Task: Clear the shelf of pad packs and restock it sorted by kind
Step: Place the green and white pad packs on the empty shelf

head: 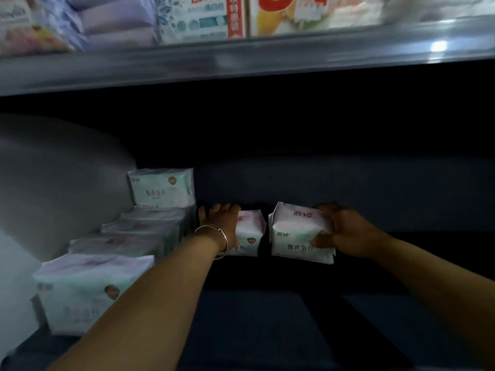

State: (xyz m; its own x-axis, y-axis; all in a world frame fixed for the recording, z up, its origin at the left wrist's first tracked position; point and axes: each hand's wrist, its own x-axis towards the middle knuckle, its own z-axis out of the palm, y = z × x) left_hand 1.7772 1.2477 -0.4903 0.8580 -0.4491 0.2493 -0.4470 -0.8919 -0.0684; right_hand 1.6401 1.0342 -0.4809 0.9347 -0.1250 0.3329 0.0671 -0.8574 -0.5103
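Note:
Deep in a dark shelf [267, 311], my left hand [219, 220], with a bangle on its wrist, grips the top of a white and pink pad pack [250, 231] that stands on the shelf floor. Just to the right, my right hand [345, 231] holds a second pack of the same look [297, 231] by its right side, thumb on its front. A small gap separates the two packs. To the left, a row of several similar packs [88, 287] runs from the front edge to the back, with one pack [163, 187] raised at the far end.
The upper shelf's metal edge [241, 60] crosses overhead, with purple, white and orange packages [203, 17] on it. A pale rounded surface [53, 178] bounds the shelf at the left. Dark shelf floor stretches to the right of my right hand.

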